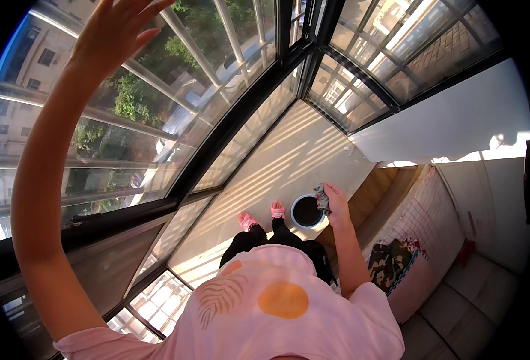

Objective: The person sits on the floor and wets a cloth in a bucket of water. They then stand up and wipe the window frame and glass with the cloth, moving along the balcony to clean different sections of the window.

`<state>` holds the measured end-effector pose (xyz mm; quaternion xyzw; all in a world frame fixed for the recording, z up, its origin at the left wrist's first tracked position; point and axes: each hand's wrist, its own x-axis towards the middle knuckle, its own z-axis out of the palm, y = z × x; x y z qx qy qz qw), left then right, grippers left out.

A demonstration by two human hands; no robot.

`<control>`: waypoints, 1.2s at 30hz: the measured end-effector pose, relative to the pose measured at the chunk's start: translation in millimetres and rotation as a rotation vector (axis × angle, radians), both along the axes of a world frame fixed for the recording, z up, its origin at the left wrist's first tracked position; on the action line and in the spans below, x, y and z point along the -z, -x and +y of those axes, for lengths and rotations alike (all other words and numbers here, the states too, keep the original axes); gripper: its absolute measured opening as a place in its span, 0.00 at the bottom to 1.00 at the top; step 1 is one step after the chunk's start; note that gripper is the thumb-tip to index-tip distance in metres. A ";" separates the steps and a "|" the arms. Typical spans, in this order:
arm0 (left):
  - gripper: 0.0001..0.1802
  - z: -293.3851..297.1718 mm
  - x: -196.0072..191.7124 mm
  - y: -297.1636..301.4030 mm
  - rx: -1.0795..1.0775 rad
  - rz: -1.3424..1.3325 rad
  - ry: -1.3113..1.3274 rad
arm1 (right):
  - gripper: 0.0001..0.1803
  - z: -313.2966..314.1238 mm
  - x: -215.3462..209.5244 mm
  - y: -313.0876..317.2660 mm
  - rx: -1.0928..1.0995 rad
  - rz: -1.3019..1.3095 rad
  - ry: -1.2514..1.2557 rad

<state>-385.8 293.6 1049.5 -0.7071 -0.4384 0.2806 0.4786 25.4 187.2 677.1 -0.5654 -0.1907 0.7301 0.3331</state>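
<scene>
My left arm reaches far up along the window. At its end my left hand (113,37) is open, with the thumb apart and the fingers stretched toward the upper edge of the picture, where their tips are partly cut off. It is by the window pane (127,99); whether it touches the glass I cannot tell. Lower down, my right hand (336,205) is closed on a crumpled grey cloth (322,200). The cloth hangs at the right rim of a round, light-rimmed bucket (298,225) with dark contents, standing on the floor near my feet.
Outside the glass run metal bars (157,96). A black window frame (217,159) slants across the view. My feet in pink sandals (277,210) stand on the sunlit floor (289,156). On the right lies a bed (406,222) with camouflage cloth (390,264), beside a white panel (445,120).
</scene>
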 end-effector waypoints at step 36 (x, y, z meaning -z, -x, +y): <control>0.30 99.6 7.9 -23.6 -0.057 -0.059 -0.056 | 0.14 47.3 2.0 32.4 0.239 0.816 0.278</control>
